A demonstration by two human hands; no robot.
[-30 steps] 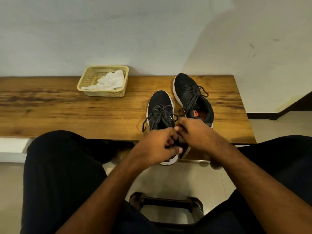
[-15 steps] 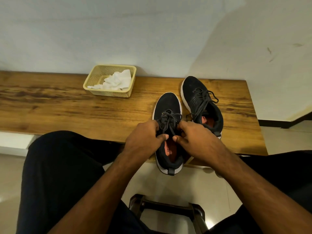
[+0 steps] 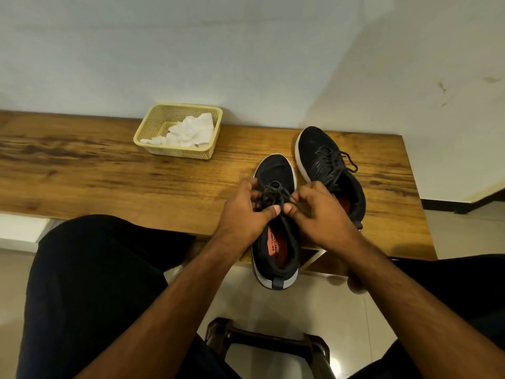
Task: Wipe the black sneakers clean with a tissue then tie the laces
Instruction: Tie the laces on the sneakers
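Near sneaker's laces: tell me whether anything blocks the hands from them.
Nothing visible does. The left hand and right hand already pinch the laces of the near sneaker, which overhangs the bench edge.

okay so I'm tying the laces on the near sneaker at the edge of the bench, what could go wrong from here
1. The near sneaker overhangs the bench edge at its heel; a hard tug on the laces pinched by your left hand and right hand might tip it onto the floor.
2. The far sneaker sits close beside your right hand, so a sideways pull could nudge it.
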